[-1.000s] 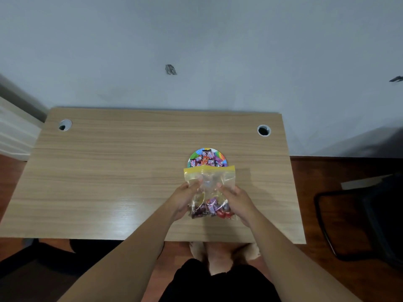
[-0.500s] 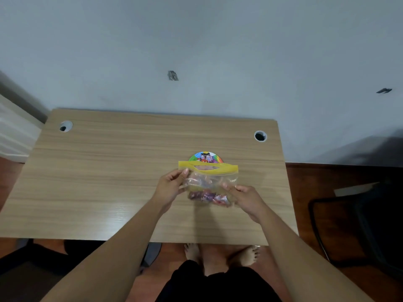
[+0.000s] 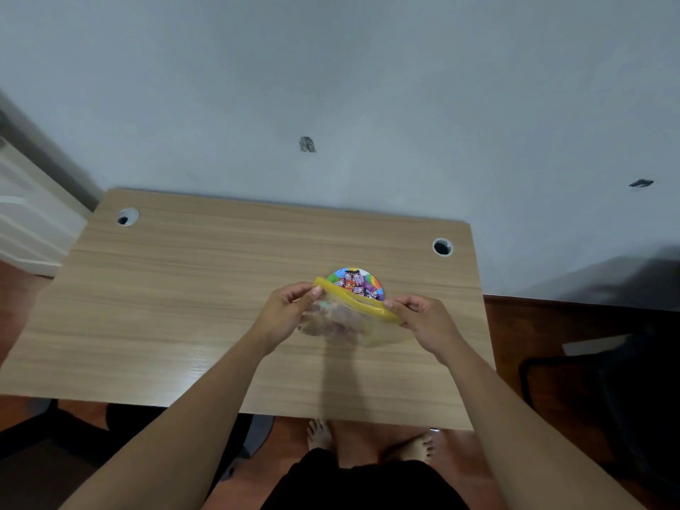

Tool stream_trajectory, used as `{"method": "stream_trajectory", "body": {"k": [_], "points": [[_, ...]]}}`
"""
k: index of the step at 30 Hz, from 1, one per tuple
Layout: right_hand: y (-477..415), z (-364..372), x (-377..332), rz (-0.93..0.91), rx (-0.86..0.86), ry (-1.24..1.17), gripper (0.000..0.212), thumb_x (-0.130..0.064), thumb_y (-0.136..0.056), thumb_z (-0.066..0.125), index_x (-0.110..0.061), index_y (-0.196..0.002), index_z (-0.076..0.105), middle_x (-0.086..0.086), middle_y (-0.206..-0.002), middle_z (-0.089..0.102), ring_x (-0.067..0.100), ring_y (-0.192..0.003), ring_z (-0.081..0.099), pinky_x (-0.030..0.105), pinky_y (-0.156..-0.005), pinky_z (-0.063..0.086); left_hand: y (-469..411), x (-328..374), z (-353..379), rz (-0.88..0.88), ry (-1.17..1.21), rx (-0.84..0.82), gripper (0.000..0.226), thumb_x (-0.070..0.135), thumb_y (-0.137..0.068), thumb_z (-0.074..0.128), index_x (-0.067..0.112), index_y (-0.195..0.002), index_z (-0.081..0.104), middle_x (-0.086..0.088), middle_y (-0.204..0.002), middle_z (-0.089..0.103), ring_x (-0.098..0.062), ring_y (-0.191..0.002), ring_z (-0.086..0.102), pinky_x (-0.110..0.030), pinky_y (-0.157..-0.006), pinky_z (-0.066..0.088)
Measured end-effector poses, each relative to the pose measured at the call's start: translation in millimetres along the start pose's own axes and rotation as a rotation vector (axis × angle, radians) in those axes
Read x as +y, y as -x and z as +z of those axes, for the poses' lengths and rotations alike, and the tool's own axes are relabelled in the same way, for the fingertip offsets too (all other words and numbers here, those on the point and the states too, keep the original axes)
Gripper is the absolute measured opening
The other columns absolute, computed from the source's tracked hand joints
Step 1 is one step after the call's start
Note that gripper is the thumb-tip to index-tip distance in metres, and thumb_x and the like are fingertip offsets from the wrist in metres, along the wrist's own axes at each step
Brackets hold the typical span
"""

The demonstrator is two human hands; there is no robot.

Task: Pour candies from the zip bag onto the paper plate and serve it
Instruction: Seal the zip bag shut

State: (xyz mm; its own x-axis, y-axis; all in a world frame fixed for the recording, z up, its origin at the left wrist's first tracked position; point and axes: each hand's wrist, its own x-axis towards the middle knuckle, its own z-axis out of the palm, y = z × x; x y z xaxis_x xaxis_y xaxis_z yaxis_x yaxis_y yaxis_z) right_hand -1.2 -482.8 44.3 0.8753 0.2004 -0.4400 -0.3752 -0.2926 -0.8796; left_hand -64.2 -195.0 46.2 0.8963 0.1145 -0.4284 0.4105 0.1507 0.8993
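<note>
No legible text, labels or numbers anywhere.

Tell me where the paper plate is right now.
In the head view the paper plate lies on the desk, right of centre, just beyond the zip bag held between the left hand and right hand.

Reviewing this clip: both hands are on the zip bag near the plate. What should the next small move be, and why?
Probably tip the zip bag's yellow mouth forward over the paper plate. The left hand and right hand each grip an end of the yellow strip, which looks parted, the candies are blurred but seem inside, and the plate lies on the table just beyond the bag.
</note>
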Motion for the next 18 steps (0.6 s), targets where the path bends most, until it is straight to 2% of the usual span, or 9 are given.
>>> {"method": "stream_trajectory", "body": {"k": [4,6,8,10,12,15,16,18], "points": [[0.0,6.3,-7.6,-0.045,-0.044,0.083,0.013,-0.036,-0.098,0.079,-0.024,-0.093,0.080,-0.007,-0.085,0.079,0.013,-0.077,0.062,0.036,-0.079,0.049,3.2,4.0,-4.4,0.076,-0.044,0.016,0.020,0.024,-0.103,0.069,0.009,-0.107,0.082,-0.023,-0.105,0.080,-0.022,-0.093,0.072,-0.042,-0.088,0.052],[2.7,12.2,-12.7,-0.078,-0.089,0.164,0.022,-0.047,-0.091,0.083,-0.027,-0.098,0.079,-0.006,-0.098,0.083,0.008,-0.081,0.068,0.031,-0.081,0.052,3.8,6.3,-3.5,0.111,-0.081,0.021,0.020,0.023,-0.103,0.069,0.009,-0.104,0.083,-0.023,-0.106,0.080,-0.020,-0.091,0.070,-0.038,-0.087,0.054],[4.9,18.3,-19.3,-0.095,-0.138,0.246,0.034,-0.052,-0.080,0.092,-0.031,-0.104,0.078,-0.006,-0.106,0.082,0.003,-0.087,0.072,0.026,-0.084,0.056,5.6,9.1,-1.3,0.131,-0.127,0.014,0.020,0.019,-0.104,0.068,0.005,-0.103,0.082,-0.022,-0.104,0.080,-0.014,-0.086,0.067,-0.027,-0.078,0.053],[5.3,23.7,-23.7,-0.116,-0.172,0.302,0.041,-0.047,-0.073,0.098,-0.031,-0.105,0.079,-0.013,-0.099,0.080,-0.003,-0.080,0.069,0.020,-0.078,0.054,6.6,9.9,0.4,0.153,-0.157,0.010,0.020,0.016,-0.104,0.067,0.002,-0.101,0.081,-0.022,-0.103,0.080,-0.012,-0.086,0.066,-0.017,-0.074,0.051],[5.9,29.3,-28.0,-0.158,-0.208,0.330,0.041,-0.038,-0.074,0.100,-0.026,-0.107,0.079,-0.023,-0.080,0.074,-0.008,-0.064,0.061,0.008,-0.064,0.043,7.2,10.1,0.1,0.192,-0.165,0.014,0.020,0.015,-0.104,0.067,0.001,-0.101,0.081,-0.020,-0.098,0.080,-0.011,-0.086,0.067,-0.016,-0.076,0.051],[5.7,37.8,-29.1,-0.181,-0.229,0.376,0.052,-0.042,-0.071,0.100,-0.026,-0.116,0.078,-0.016,-0.082,0.071,-0.005,-0.063,0.059,0.008,-0.060,0.040,8.0,11.3,-1.9,0.242,-0.177,0.019,0.020,0.016,-0.105,0.066,0.003,-0.105,0.082,-0.012,-0.091,0.080,-0.008,-0.083,0.068,-0.015,-0.074,0.054],[5.4,39.3,-29.2,-0.195,-0.225,0.394,0.050,-0.040,-0.073,0.099,-0.024,-0.116,0.078,-0.014,-0.081,0.070,-0.004,-0.062,0.058,0.008,-0.060,0.040,8.1,11.3,-2.9,0.254,-0.189,0.019,0.020,0.017,-0.104,0.067,0.003,-0.106,0.081,-0.012,-0.089,0.079,-0.008,-0.081,0.068,-0.016,-0.072,0.054],[3.0,39.3,-28.2,-0.213,-0.183,0.462,0.030,-0.031,-0.085,0.092,-0.020,-0.110,0.080,-0.019,-0.073,0.070,-0.005,-0.059,0.057,0.009,-0.060,0.039,7.4,11.4,-5.0,0.268,-0.189,0.023,0.017,0.017,-0.103,0.070,0.005,-0.109,0.080,-0.018,-0.088,0.078,-0.011,-0.081,0.071,-0.018,-0.070,0.056]]}}
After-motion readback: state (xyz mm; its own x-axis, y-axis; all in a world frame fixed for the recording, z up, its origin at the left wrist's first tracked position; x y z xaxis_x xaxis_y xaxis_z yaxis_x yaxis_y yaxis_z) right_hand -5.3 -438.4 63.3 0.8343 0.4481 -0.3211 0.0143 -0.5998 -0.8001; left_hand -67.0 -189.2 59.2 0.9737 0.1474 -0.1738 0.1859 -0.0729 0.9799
